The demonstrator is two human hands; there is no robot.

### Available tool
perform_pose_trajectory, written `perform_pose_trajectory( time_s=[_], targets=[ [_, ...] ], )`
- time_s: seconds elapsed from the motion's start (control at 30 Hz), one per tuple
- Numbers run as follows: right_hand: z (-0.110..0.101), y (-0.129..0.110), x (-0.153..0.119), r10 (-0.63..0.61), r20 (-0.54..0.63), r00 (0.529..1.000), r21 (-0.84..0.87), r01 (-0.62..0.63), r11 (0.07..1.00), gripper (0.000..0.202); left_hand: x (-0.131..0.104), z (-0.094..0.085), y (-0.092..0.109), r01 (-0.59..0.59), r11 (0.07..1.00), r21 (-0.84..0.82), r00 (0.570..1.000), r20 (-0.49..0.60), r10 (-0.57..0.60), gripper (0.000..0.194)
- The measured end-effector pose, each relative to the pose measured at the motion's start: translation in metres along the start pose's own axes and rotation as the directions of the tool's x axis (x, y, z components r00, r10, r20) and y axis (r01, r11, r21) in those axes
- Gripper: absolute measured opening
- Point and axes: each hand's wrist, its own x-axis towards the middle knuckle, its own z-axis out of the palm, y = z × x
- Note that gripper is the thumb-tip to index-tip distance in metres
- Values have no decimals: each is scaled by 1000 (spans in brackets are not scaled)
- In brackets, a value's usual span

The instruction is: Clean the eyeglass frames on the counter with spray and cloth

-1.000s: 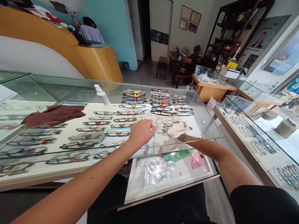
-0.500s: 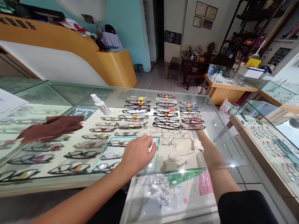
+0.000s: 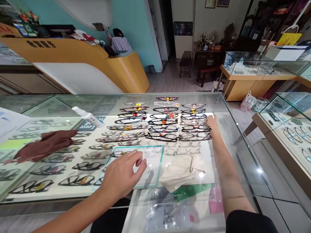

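My left hand (image 3: 125, 174) hovers over the front of the glass counter with its fingers loosely bent, thumb apart, nothing in it. Beneath it lies a teal-bordered sheet (image 3: 148, 186). My right hand (image 3: 212, 124) reaches far out to the right end of a column of folded eyeglasses (image 3: 196, 128). Its fingertips touch the ends of the frames, partly hidden and too small to show a grip. Two more columns of eyeglasses stand to the left, among them a dark pair (image 3: 162, 137) and a clear-grey pair (image 3: 121, 137). A beige cloth (image 3: 179, 171) lies nearer me.
A white spray bottle (image 3: 88, 117) stands on the glass counter top (image 3: 109, 105), behind a brown cloth (image 3: 46, 145). More eyeglasses (image 3: 77, 180) show under the glass. Below the front edge, a pulled-out drawer holds plastic bags (image 3: 167, 213). Another display case (image 3: 269, 129) is at right.
The view has shifted. My left hand has drawn left and nearer me, off the front of the columns. My right hand now shows beside the frames' ends, where the glasses hid it before.
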Motion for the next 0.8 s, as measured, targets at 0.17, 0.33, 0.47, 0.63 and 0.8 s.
perform_pose_trajectory(
  time_s=[0.17, 0.33, 0.47, 0.63, 0.8],
  targets=[
    [10, 0, -1, 50, 62, 997, 92, -56, 994, 36, 1, -4, 0, 17, 999, 43, 999, 34, -19, 37],
    [11, 5, 0, 42, 86, 995, 153, -55, 987, 42, 0, -6, -1, 37, 998, 44, 997, 66, -39, 38],
    [9, 9, 4, 32, 110, 993, 170, -51, 984, 41, 0, -6, -1, 35, 998, 42, 997, 70, -38, 38],
    [6, 10, 5, 40, 121, 992, 181, -62, 981, 37, 1, -6, 0, 66, 997, 49, 994, 84, -70, 38],
    [5, 10, 4, 51, 118, 992, 188, -73, 979, 38, 1, -6, -1, 61, 997, 50, 993, 102, -66, 37]
  ],
)
